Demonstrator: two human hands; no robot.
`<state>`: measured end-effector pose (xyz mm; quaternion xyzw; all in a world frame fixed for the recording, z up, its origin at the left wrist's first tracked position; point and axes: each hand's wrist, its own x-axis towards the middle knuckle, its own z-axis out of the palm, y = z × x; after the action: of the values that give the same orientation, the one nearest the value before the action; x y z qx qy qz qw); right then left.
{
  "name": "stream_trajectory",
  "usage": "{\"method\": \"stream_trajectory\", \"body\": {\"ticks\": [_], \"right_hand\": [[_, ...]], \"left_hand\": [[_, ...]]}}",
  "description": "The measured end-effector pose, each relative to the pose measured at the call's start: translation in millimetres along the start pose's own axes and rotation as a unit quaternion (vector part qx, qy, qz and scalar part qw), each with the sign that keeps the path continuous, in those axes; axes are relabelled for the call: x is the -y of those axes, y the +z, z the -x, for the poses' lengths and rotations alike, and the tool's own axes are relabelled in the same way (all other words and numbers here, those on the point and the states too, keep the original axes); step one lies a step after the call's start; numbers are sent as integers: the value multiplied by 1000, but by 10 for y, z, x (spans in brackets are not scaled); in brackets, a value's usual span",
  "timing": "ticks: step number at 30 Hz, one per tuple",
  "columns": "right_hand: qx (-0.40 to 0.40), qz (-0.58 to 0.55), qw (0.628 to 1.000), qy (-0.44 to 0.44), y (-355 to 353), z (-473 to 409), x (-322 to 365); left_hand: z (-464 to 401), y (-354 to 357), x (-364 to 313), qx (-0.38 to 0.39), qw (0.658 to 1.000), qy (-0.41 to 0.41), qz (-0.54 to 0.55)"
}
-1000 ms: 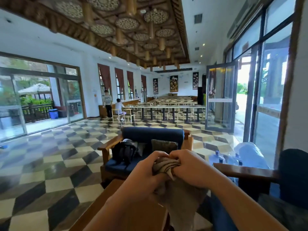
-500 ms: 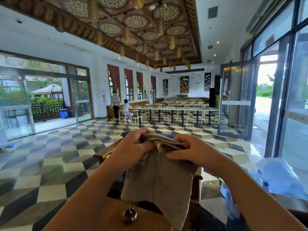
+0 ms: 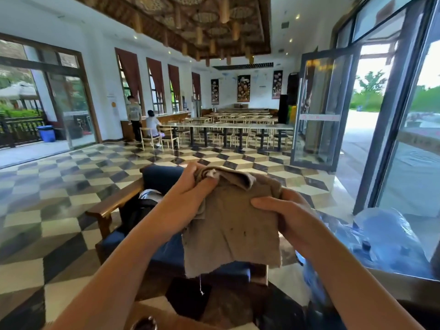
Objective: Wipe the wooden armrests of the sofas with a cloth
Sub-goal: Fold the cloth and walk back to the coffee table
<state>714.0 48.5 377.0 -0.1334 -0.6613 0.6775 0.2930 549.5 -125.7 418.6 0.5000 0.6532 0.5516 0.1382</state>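
Since the earlier frames the grey-brown cloth point(image 3: 234, 225) has been opened out from a bunched wad into a hanging sheet, held up in front of the chest.

One blue-cushioned sofa point(image 3: 162, 177) with wooden armrests stands just beyond it; only its left-side armrest point(image 3: 114, 203) shows clearly, and the cloth touches neither. No armrest looks wiped yet, so I judge the wiping itself still lies ahead.

Two hands: the left hand point(image 3: 188, 201) grips the cloth's upper left corner, and the right hand point(image 3: 285, 217) pinches its right edge, thumb across the front.

One cloth, frayed along the bottom.
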Motion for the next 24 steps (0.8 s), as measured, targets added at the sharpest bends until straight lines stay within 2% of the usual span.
{"method": "stream_trajectory", "body": {"ticks": [2,6,11,14,15,17,24], "right_hand": [[9,3,1000,-11,-244,-501,-138],[46,6,999,-23,-643,-1401,-361],[128,5,992,-8,-992,-2586,-604],[156,-1,988,5,-1009,-3203,-690],[189,-10,982,8,-965,-3565,-822],[207,-18,978,15,-880,-3800,-910],[312,-42,948,40,-160,-5103,-1448]], "left_hand": [[-455,124,261,12,1000,-9,5],[-1175,214,756,-13,1000,-26,0],[-1996,241,1324,-107,992,-58,-16],[-2338,201,1594,-171,982,-79,-29],[-2501,105,1731,-194,976,-90,-34],[-2586,16,1817,-212,972,-98,-24],[-2959,-656,2430,-324,938,-109,-50]]}}
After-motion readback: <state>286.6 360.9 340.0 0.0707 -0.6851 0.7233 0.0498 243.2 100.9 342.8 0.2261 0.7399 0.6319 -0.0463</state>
